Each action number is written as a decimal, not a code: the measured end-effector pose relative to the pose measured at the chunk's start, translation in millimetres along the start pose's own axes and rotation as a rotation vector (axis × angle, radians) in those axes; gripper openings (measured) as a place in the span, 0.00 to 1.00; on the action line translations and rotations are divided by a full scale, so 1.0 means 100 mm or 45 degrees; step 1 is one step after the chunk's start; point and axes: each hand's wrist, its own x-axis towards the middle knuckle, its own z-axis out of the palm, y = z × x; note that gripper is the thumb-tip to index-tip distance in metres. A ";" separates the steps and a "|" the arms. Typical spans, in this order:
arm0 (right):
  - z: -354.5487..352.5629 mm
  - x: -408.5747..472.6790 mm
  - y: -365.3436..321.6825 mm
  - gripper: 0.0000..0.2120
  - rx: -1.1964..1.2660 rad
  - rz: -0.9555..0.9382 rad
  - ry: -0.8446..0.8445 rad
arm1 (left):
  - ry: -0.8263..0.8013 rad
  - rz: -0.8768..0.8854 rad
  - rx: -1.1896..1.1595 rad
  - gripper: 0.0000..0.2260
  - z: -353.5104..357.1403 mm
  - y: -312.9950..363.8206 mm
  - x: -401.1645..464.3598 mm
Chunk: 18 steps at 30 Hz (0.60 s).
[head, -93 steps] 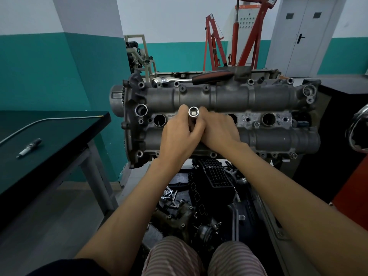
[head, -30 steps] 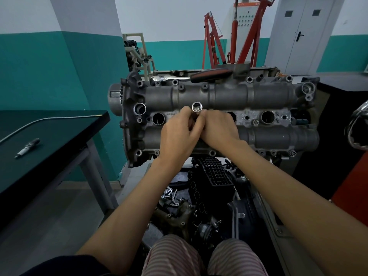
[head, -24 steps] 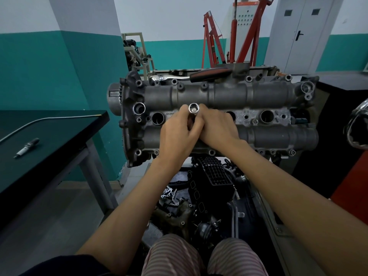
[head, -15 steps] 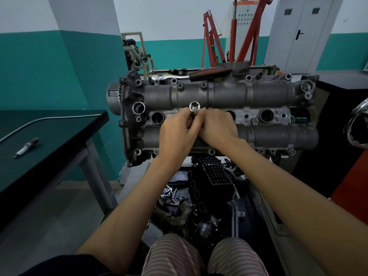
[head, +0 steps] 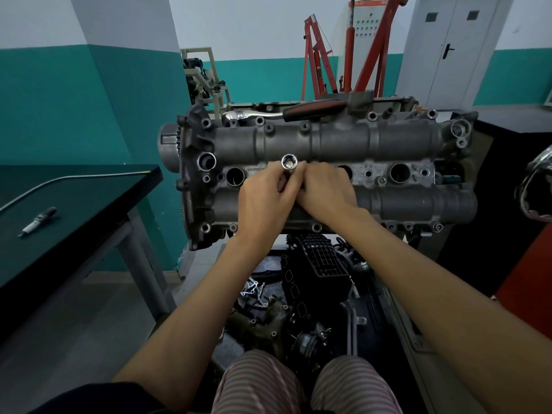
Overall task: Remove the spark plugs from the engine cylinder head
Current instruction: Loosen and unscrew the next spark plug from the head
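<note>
At frame centre, the left hand [head: 263, 201] and right hand [head: 324, 194] are both pinching a socket [head: 289, 165] standing in the cylinder head [head: 388, 201]. Tilting it could be jamming the hidden plug.

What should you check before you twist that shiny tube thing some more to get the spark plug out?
1. Both hands on the socket: ok, left hand and right hand pinch it.
2. Socket upright in its well: ok.
3. Socket seated on the plug: cannot tell, hidden.
4. Ratchet within reach: ok, it lies on the cylinder head.
5. Place for the plug: ok, one spark plug lies on the table.
</note>
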 end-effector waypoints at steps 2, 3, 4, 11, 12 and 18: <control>0.01 0.01 0.01 0.07 -0.041 -0.012 -0.011 | -0.006 -0.004 -0.016 0.17 0.00 -0.01 -0.02; 0.02 0.02 0.01 0.08 -0.066 -0.017 -0.013 | -0.009 -0.001 -0.019 0.16 0.00 -0.01 -0.02; 0.03 0.02 0.02 0.08 -0.082 -0.021 -0.014 | -0.013 0.005 -0.015 0.14 0.00 -0.01 -0.02; 0.04 0.02 0.01 0.12 -0.007 -0.004 0.030 | -0.022 -0.030 -0.054 0.18 0.01 -0.02 0.00; 0.03 0.02 0.01 0.13 -0.005 0.004 0.036 | -0.019 -0.037 -0.064 0.19 0.01 -0.01 0.00; 0.04 0.02 0.01 0.08 -0.058 0.011 -0.009 | -0.001 -0.001 -0.028 0.17 -0.01 -0.01 -0.01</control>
